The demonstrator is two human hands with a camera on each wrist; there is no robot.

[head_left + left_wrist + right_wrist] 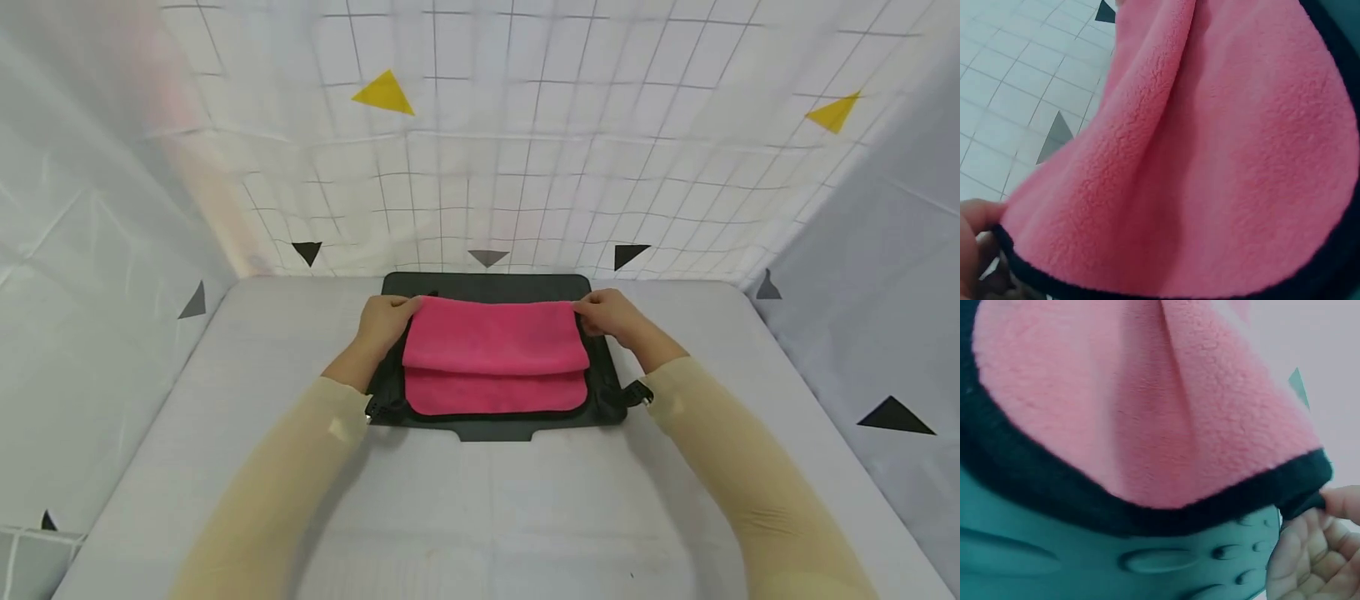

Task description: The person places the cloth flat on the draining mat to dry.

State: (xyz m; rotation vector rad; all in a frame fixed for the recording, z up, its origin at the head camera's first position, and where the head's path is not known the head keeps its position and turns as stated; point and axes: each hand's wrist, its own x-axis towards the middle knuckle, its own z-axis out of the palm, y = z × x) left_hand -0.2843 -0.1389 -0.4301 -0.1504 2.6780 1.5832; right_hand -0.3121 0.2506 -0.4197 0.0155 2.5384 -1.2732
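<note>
A bright pink fleece cloth (495, 337) with black edging lies over a black board (487, 287), its far edge raised and a fold running across its middle. At the cloth's far left corner, my left hand (387, 319) pinches the edge between thumb and fingers. My right hand (609, 314) pinches the black-trimmed far right corner. In the left wrist view the cloth (1147, 162) slopes up to the left fingertips. Under the cloth in the right wrist view, the board's surface (1091, 562) shows oval raised bumps. The cloth hides most of the board's middle.
The board rests on a white-covered table (487, 508), with a tab (495, 435) on its near side. Behind it rises a white gridded curtain (487, 192) with yellow and black triangles. Plain white side sheets (862, 317) stand left and right.
</note>
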